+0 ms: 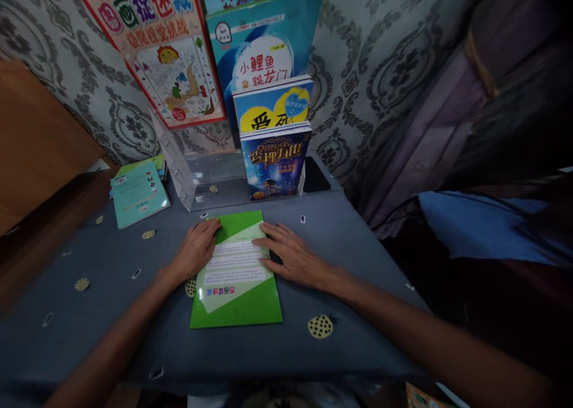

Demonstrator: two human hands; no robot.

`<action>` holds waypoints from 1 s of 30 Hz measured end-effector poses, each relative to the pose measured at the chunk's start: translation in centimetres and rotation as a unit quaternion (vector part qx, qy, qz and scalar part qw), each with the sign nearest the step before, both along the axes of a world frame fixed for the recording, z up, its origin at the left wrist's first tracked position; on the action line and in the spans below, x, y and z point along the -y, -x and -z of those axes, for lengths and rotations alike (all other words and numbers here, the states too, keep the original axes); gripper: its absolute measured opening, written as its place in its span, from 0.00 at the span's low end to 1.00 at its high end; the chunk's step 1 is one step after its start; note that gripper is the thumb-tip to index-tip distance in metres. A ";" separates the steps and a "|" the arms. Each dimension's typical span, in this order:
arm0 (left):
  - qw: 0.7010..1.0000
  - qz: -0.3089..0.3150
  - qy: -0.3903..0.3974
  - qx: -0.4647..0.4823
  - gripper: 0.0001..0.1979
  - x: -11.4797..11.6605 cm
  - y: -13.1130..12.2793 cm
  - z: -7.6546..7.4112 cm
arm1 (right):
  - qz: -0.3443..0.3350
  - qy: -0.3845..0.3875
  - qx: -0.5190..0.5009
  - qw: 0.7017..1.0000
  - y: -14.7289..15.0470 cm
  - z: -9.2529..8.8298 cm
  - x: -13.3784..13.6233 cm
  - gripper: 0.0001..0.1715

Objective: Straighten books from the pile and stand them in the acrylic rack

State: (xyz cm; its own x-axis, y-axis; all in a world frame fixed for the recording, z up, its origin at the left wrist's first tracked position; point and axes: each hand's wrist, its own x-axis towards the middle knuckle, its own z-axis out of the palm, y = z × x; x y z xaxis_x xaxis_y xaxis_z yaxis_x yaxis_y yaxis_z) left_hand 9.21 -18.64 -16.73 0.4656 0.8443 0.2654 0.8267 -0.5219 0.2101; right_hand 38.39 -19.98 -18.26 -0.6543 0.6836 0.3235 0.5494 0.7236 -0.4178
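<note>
Head view: before me a glossy green book (237, 309) lies flat on the tabletop (358, 235), which is covered in grey-blue, pineapple-printed cloth. The left hand (197, 248) rests unclenched on its left edge; the right hand (286, 254), fingers spread, lies across its right edge. Beyond, a clear plastic rack (173, 163) holds a dark-blue book (276, 163) upright in front, a blue-and-yellow book (273, 106) behind. Left of the rack lies a teal book (139, 194).

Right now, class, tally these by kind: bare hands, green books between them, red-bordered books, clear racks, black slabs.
Left bare hand and right bare hand: 2
Green rectangular paper book: 1
Red-bordered picture book: 1
Clear plastic rack: 1
Black flat rectangular slab: 1
Total: 6
</note>
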 end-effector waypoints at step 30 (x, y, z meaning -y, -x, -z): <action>0.992 0.123 0.007 0.023 0.21 -3.3 -7.6 0.8 | -0.005 -0.013 -0.020 1.000 -0.1 0.3 -0.1 0.23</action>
